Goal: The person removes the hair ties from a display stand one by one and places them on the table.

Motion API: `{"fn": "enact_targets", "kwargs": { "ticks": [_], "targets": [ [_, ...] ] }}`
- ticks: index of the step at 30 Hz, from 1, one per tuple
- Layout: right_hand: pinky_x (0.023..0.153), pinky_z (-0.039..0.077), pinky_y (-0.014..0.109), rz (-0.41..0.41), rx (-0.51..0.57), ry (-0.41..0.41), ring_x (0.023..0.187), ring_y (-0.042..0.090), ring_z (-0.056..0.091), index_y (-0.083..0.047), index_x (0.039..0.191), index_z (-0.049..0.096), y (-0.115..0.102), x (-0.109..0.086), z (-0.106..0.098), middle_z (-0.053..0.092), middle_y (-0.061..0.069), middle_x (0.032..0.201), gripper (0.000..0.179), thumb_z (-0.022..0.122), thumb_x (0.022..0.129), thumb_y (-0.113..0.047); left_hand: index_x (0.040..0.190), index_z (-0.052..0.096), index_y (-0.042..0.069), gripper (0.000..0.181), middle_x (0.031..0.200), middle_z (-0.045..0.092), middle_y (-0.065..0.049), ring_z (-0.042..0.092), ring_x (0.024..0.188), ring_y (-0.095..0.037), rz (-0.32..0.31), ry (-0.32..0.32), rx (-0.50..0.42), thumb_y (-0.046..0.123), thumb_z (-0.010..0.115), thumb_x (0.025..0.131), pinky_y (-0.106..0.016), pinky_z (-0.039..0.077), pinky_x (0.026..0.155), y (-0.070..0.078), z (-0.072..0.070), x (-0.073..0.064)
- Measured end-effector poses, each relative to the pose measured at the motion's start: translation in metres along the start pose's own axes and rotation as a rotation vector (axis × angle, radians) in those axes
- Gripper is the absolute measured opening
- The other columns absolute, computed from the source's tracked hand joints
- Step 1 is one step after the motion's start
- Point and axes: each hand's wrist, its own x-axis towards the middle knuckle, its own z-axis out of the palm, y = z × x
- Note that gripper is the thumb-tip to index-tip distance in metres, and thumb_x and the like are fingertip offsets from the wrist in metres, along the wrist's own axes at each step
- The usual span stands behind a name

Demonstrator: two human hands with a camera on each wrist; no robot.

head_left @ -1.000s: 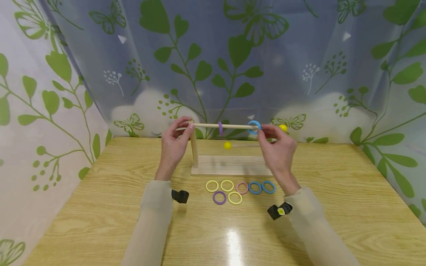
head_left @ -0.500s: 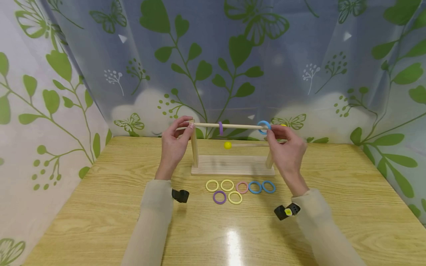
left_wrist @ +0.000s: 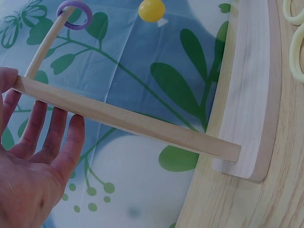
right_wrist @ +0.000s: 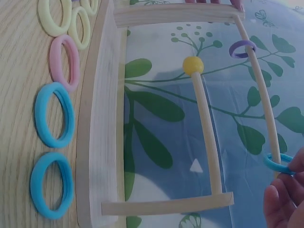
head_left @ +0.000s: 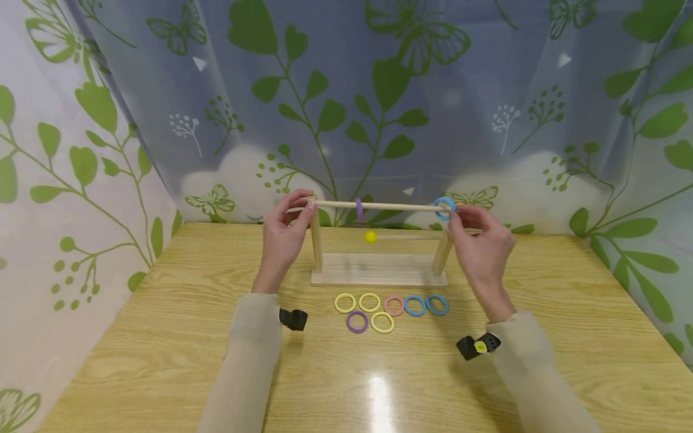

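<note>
My left hand (head_left: 287,225) grips the top of the left post (left_wrist: 128,116) of a wooden stand (head_left: 379,276), thumb and fingers on opposite sides. A thin upper rod (head_left: 390,206) runs rightward from that post, with a purple ring (head_left: 359,209) hanging on it. My right hand (head_left: 484,243) pinches a blue ring (head_left: 443,200) around the rod near its right end, which my fingers partly hide. A lower rod (right_wrist: 207,137) extends from the right post (right_wrist: 166,205) and ends in a yellow ball (head_left: 370,237).
In front of the stand's base several loose rings lie on the wooden table (head_left: 325,373): yellow rings (head_left: 344,293), a pink ring (head_left: 394,297), blue rings (head_left: 414,314) and a purple ring (head_left: 357,331). A patterned cloth (head_left: 346,90) hangs behind the table.
My right hand has moved right along the upper rod, carrying the blue ring toward the rod's right end. The left hand and the purple ring on the rod stay in place.
</note>
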Motion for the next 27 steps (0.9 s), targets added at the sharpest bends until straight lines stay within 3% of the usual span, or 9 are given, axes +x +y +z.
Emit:
{"fn": "enact_targets", "kwargs": {
  "ticks": [27],
  "targets": [
    [0.063, 0.045, 0.003, 0.016, -0.033, 0.062, 0.075, -0.018, 0.059, 0.000, 0.103, 0.079, 0.007, 0.004, -0.017, 0.078, 0.019, 0.091, 0.014, 0.072, 0.093, -0.007, 0.128, 0.068, 0.008, 0.030, 0.110, 0.062, -0.005, 0.068, 0.096, -0.019, 0.001, -0.005, -0.002, 0.021, 0.066, 0.101, -0.023, 0.061, 0.078, 0.002, 0.000, -0.001]
  ]
}}
